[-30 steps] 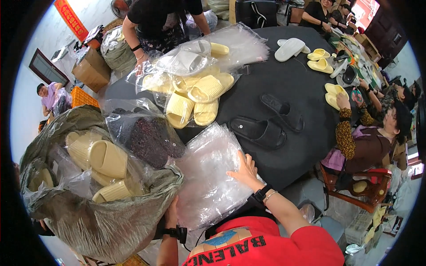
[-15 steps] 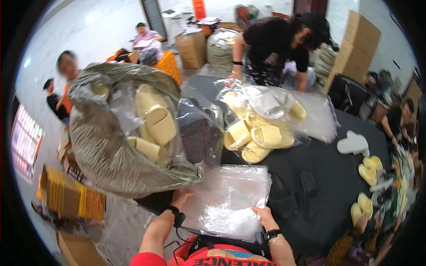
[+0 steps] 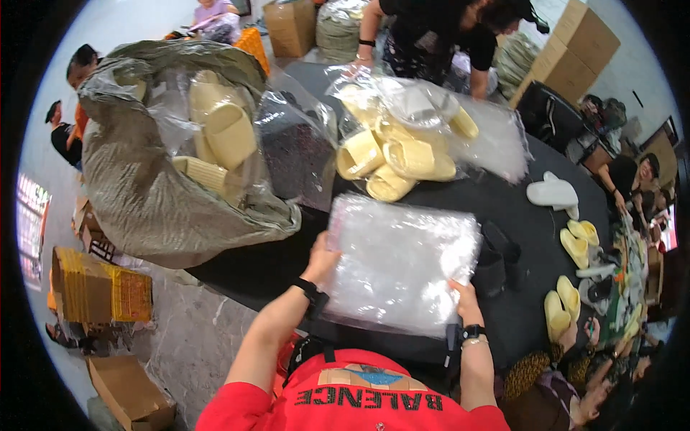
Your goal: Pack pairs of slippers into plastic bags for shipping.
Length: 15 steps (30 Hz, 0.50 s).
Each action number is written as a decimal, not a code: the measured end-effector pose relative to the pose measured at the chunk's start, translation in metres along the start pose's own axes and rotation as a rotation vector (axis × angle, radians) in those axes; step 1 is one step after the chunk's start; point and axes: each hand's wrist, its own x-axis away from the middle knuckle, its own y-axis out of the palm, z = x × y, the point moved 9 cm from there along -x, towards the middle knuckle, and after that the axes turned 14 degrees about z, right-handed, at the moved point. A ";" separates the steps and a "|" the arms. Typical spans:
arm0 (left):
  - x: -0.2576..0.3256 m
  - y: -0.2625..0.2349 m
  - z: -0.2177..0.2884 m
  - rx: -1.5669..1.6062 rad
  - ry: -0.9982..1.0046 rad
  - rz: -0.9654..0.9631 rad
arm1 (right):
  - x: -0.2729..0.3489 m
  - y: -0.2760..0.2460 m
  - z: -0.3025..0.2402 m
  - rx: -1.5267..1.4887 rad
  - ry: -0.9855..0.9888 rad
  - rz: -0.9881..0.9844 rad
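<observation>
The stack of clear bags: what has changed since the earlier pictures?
The stack of clear bags has moved right, away from the open sack and nearer the black slippers. The right hand, earlier spread on top, now holds its right edge; the left hand holds its left edge. Sack and yellow slippers stay put.

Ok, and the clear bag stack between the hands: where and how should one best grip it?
Best, I think, by the left and right edges of the bag stack, left hand and right hand each from its own side: it is wide, flat and looks limp.
</observation>
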 end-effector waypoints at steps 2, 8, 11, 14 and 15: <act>0.001 -0.012 0.022 0.143 -0.137 -0.094 | 0.006 0.010 0.014 -0.029 -0.013 -0.010; 0.002 -0.033 -0.018 -0.543 -0.033 -0.062 | 0.032 0.018 0.032 0.101 -0.098 0.224; 0.006 -0.036 -0.023 -0.342 -0.070 -0.115 | 0.047 0.016 0.045 0.127 -0.101 0.215; 0.016 -0.049 -0.013 -0.350 -0.008 -0.061 | 0.044 0.005 0.040 0.287 -0.182 0.323; 0.018 -0.044 0.008 -0.449 -0.004 -0.072 | 0.035 -0.012 0.038 0.293 -0.236 0.367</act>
